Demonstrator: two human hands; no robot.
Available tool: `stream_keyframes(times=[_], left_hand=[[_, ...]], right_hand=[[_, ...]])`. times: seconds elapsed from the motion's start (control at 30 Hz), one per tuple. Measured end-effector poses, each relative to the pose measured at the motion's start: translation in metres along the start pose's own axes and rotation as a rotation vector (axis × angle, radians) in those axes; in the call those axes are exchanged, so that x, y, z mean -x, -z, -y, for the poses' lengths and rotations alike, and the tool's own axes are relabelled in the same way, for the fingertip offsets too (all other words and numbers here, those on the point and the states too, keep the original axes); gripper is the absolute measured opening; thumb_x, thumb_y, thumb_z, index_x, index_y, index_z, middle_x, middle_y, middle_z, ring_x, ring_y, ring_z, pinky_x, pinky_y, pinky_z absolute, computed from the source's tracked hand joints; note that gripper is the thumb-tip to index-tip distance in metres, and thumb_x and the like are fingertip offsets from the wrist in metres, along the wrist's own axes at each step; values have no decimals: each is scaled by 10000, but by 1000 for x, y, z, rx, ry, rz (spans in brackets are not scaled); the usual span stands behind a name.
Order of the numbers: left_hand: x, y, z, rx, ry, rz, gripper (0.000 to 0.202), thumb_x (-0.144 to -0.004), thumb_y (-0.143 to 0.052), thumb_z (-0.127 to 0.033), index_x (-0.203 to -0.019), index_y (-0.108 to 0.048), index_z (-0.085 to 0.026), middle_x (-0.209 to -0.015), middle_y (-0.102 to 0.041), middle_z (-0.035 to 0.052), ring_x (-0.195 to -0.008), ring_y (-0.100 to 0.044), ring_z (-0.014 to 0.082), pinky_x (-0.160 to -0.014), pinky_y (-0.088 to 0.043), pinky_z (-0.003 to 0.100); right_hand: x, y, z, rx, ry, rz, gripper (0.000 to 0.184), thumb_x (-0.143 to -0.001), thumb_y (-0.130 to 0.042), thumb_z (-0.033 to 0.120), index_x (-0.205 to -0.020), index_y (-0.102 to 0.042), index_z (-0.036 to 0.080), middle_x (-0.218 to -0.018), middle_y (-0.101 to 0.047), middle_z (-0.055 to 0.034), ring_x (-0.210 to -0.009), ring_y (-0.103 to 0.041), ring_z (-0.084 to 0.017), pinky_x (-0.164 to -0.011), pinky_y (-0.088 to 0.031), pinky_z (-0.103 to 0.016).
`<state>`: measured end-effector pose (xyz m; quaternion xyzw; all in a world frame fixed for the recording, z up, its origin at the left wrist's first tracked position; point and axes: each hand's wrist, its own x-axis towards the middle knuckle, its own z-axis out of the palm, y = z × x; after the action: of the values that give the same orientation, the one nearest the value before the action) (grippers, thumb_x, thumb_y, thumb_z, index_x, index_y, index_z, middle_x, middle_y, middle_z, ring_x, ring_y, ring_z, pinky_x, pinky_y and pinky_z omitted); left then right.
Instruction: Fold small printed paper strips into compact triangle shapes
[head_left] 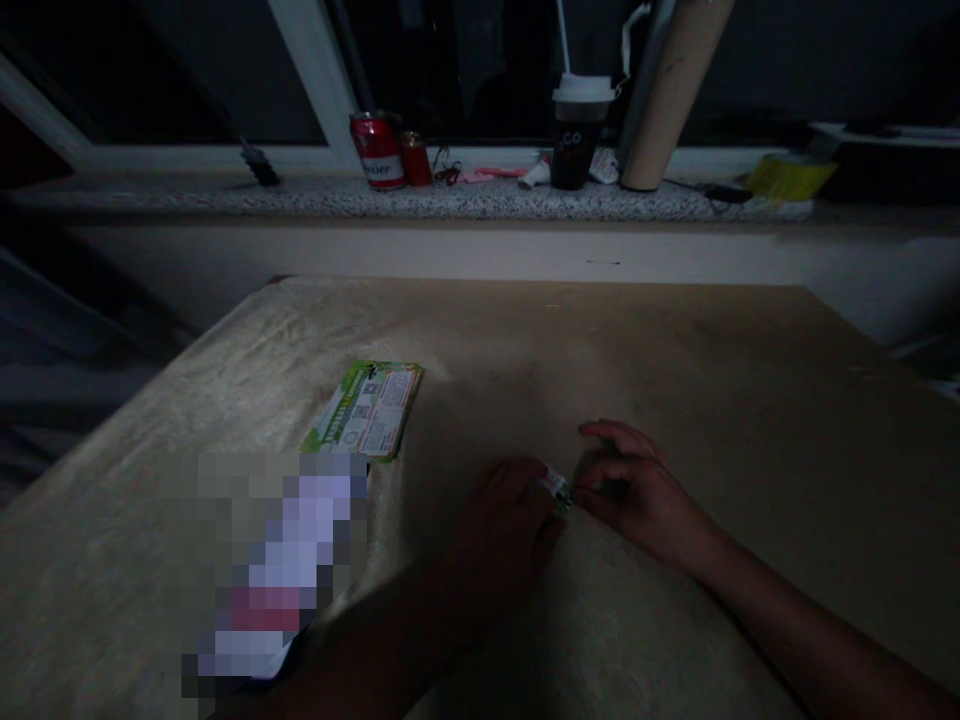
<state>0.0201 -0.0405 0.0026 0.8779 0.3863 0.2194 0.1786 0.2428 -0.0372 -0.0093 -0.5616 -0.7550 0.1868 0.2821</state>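
A small white-and-green printed piece (556,487), perhaps a card or packet, shows between my hands low over the table. My left hand (504,515) lies in shadow with its fingers closed over the left part of that piece, hiding it. From the other side, my right hand (637,490) pinches at the piece's right end with thumb and index finger, while its other fingers are curled loosely. Further left lies a stack of green-and-white printed cards or sachets (371,408), with small text and square codes on top. Poor light hides the finer details.
The brown-covered table (712,380) reaches towards a window sill (480,205). A pixelated long object (300,550) lies at the front left. On the sill stand a red can (377,150), a small red container (415,158), a lidded cup (577,135) and a cardboard tube (671,100).
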Motion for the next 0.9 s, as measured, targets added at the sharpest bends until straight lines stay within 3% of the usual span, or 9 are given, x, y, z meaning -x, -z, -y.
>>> stream_keyframes(times=[0.1,0.37,0.9], left_hand=[[0,2,-2,-21,66,32,180,-956,-632,-242,-1123,-688,-205,-1256,-654,78,-1195,-578,254,-1047,-467,474],[3,1,-2,-38,48,55,164,-982,-603,-246,-1106,-702,-208,-1311,-647,79,-1253,-547,248,-1102,-411,480],[3,-1,-1,-8,49,30,144,-972,-610,-259,-988,-745,-213,-1315,-615,83,-1246,-532,268,-1067,-426,495]], right_hand=[[-2,-1,-3,6,-33,-10,80,-790,-783,278,-712,-767,277,-1319,-645,-79,-1284,-551,-349,-1057,-385,-609],[-18,-8,0,20,-132,-68,108,-665,-864,247,-637,-763,275,-1223,-680,-84,-1223,-586,-360,-1028,-397,-615],[-46,-23,1,50,-57,-132,93,-749,-823,314,-712,-757,261,-1191,-693,-90,-1209,-603,-336,-1030,-391,-605]])
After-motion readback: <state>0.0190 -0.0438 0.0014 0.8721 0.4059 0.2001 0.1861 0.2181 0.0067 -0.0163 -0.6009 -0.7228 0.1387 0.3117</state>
